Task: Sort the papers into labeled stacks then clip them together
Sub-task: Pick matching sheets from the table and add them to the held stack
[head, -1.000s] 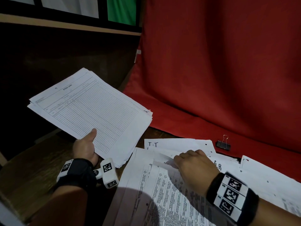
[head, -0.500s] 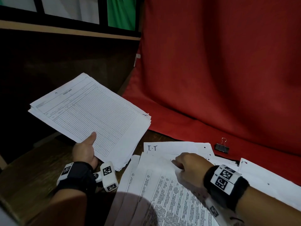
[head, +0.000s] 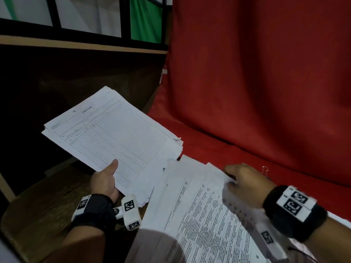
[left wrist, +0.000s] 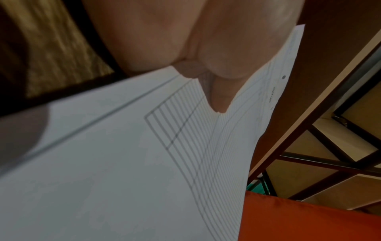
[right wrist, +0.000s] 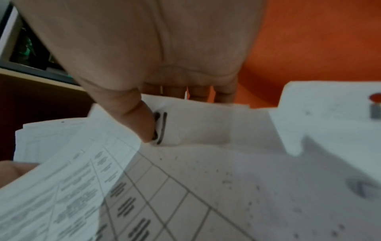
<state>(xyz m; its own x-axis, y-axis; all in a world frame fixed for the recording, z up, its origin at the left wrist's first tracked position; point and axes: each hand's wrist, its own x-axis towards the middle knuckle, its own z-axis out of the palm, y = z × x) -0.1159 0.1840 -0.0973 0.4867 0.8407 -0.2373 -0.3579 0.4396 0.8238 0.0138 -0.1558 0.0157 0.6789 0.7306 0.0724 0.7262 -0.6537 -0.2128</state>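
Note:
My left hand [head: 111, 169] holds a stack of ruled "stock card" forms [head: 114, 137] up above the table's left side. Its thumb [left wrist: 219, 97] lies on the top sheet [left wrist: 123, 163], and its fingers are hidden underneath. My right hand [head: 235, 175] grips the far edge of several text-printed papers [head: 199, 205] and tilts them up off the pile. Its thumb [right wrist: 140, 124] presses the near face, with the fingers [right wrist: 195, 91] curled behind the edge. A sheet with a grid [right wrist: 175, 195] lies beneath. Only the wire handle of a binder clip [head: 266, 171] shows behind that hand.
A red cloth [head: 247, 92] hangs behind and drapes onto the table's far right. The dark wooden table [head: 38, 205] shows bare at the left. More white sheets [right wrist: 329, 122] lie at the right. A dark wall and a window frame [head: 85, 35] stand at the back left.
My right hand went from resting on the printed pile to gripping its far edge and lifting the sheets, which now hide the labeled sheet. The left stack stays held up.

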